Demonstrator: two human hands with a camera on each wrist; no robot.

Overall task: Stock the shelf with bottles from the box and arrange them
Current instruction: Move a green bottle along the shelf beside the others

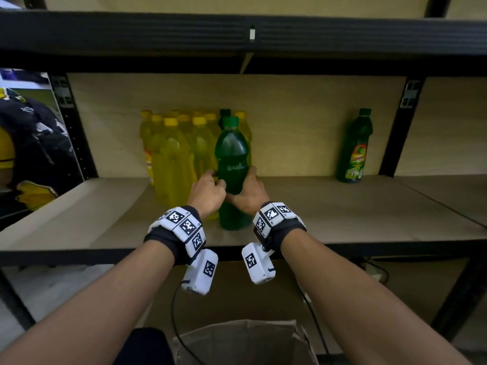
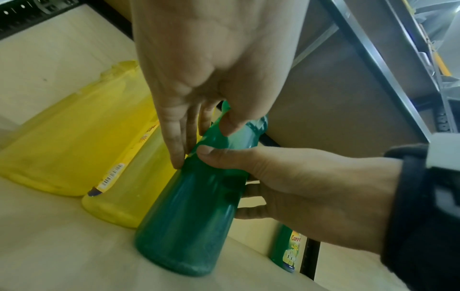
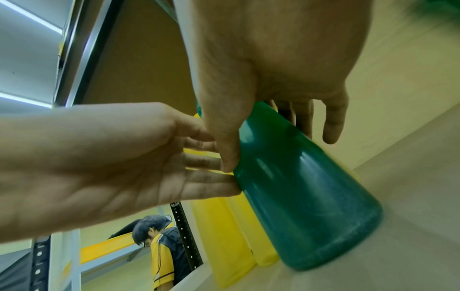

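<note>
We can't read the front label on the green bottle (image 1: pixel 233 164); it's blurred. The second green bottle (image 1: pixel 355 148) at 2 o'clock carries a label starting "Cam", rest illegible. Green bottle: translucent, green cap, upright on the shelf (image 1: pixel 342 206), touching the yellow bottles (image 1: pixel 174 159) at 10 o'clock. Our left hand (image 1: pixel 208 192) and right hand (image 1: pixel 249 192) both have fingers (image 2: pixel 174 141) clamped on its midsection. Shelf is pale board on a black metal frame. The cardboard box (image 1: pixel 245 341) sits at 6 o'clock.

Beyond the rack's left post we saw a bystander (image 3: pixel 161 250) in a yellow-and-black shirt (head bowed), and ceiling light strips (image 3: pixel 30 17) overhead.
</note>
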